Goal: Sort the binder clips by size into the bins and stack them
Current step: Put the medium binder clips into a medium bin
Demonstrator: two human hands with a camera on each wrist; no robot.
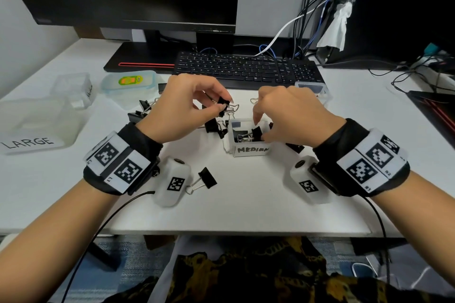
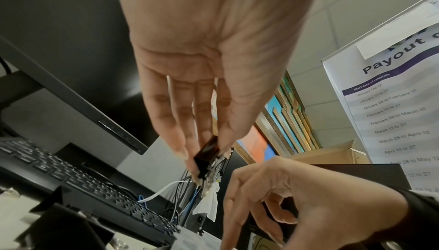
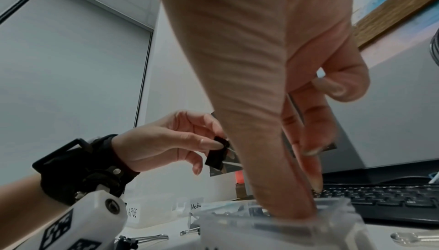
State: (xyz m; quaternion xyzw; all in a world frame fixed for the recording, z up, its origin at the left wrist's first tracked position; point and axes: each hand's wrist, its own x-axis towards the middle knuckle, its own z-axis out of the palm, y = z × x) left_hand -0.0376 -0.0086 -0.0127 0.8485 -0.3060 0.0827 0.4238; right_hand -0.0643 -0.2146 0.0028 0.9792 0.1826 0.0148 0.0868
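While the left hand (image 1: 181,106) pinches a small black metal binder clip (image 1: 224,105) with silver wire handles, the right hand (image 1: 290,115) dips curled fingers into the clear plastic bin marked "MEDIUM" (image 1: 248,149). Whether it grasps anything there is hidden.

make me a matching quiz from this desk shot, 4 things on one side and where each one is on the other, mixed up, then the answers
Things:
1. left hand
2. right hand
3. lone clip
4. LARGE bin

Places:
A. far left of the desk, by its label
B. fingers down in the MEDIUM bin
C. lying on the desk near the front, between the wrists
D. raised over the desk, pinching a small clip

Pairs: 1-D, 2-B, 3-C, 4-A
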